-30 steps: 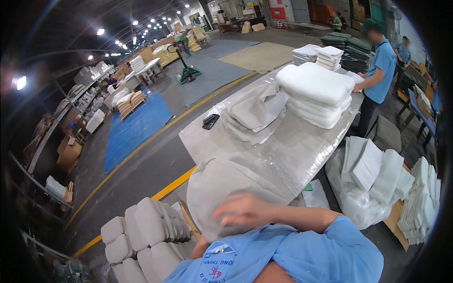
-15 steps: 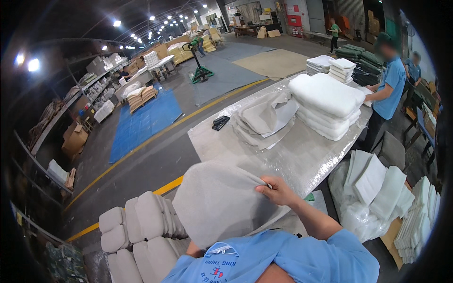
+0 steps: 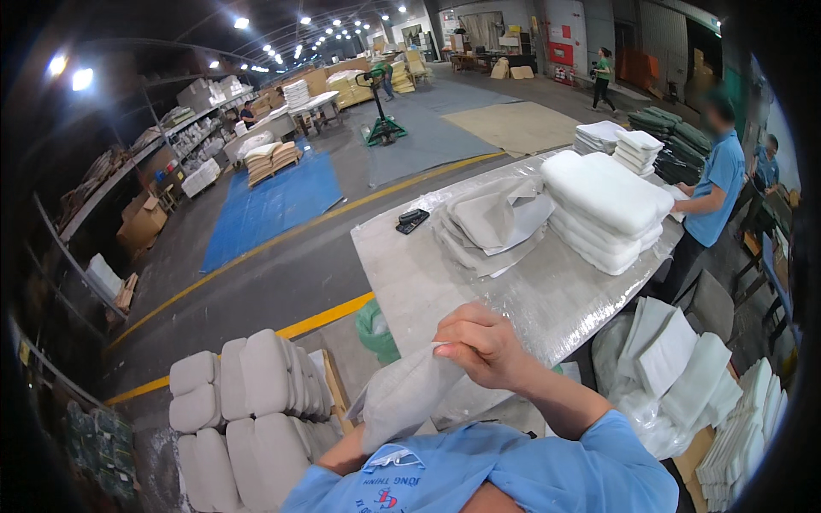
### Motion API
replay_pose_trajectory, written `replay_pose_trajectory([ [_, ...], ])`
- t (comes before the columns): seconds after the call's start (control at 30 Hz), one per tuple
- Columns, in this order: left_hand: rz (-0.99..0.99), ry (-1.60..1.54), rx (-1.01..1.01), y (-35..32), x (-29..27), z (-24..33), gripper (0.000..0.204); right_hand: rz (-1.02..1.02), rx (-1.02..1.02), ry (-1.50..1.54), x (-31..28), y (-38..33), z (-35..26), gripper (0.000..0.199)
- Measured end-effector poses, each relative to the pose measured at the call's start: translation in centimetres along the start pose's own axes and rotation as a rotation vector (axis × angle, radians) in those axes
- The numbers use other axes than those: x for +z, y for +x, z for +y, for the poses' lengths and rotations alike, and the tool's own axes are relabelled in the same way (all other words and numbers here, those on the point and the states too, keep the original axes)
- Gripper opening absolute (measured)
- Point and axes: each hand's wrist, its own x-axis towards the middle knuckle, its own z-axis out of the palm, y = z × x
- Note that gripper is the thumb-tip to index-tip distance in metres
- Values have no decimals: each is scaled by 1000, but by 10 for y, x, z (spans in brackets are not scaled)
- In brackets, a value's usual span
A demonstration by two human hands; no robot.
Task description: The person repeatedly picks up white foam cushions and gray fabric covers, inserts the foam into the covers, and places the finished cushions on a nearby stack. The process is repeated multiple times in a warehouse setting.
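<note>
My right hand (image 3: 481,344) pinches the edge of a light grey fabric cover (image 3: 409,395) in front of my chest, just short of the table's near edge. The cloth hangs slack and narrow from those fingers toward the left. My left forearm (image 3: 344,451) runs up to the cover, and the hand itself is hidden in or behind the cloth. On the table (image 3: 398,282) beyond lies a loose pile of similar grey covers (image 3: 487,218). Right of this pile stands a stack of thick white pads (image 3: 605,209).
Rows of grey cushions (image 3: 272,372) stand at my lower left, beside a green bag (image 3: 375,332). Black handheld devices (image 3: 412,221) lie on the table. White padding pieces (image 3: 663,342) fill a plastic bag at right. A co-worker in blue (image 3: 717,175) stands at the table's far right.
The cover, spread wide before, is now gathered and narrow. My right hand has moved slightly up and left. The green bag now shows where the cover hid it.
</note>
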Motion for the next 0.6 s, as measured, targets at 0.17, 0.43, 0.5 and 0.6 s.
replay_pose_trajectory([
  [0.17, 3, 5, 7, -7, 11, -1, 45, -19, -204, 112, 19, 17, -38, 16],
  [0.43, 71, 65, 13, 24, 13, -17, 46, -39, -322, 111, -4, 10, -55, 20],
  [0.5, 101, 90, 1, 30, 7, -22, 46, -22, -213, 93, -24, 2, -48, 22],
  [0.6, 65, 99, -56, 17, 1, -22, 47, -150, 37, -20, -70, -10, -41, 28],
])
